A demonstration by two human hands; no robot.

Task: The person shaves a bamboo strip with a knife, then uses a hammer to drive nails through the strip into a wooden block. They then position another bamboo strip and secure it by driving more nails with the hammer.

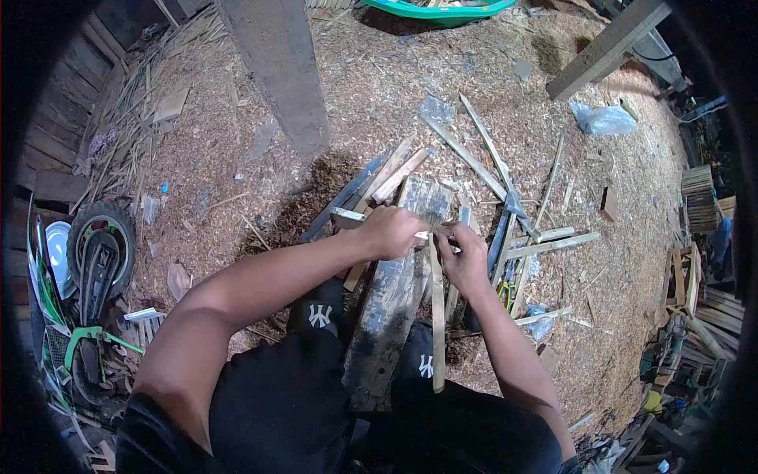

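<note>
My left hand [391,232] is closed in a fist over the worn wooden beam [391,304]; a short pale piece sticks out on its left side, and what its fingers wrap round is mostly hidden. My right hand [464,254] is pinched close beside it, at the top end of a thin wooden strip [438,324]. That strip hangs down along the beam's right side, between my knees. A small light thing shows between the two hands, too small to name.
Loose wooden sticks [474,162] lie beyond and right of the beam on shavings. A thick post [280,75] stands ahead, a green tub [442,11] at the far edge. A small wheel [101,249] is at left, a blue plastic bag [602,118] at right.
</note>
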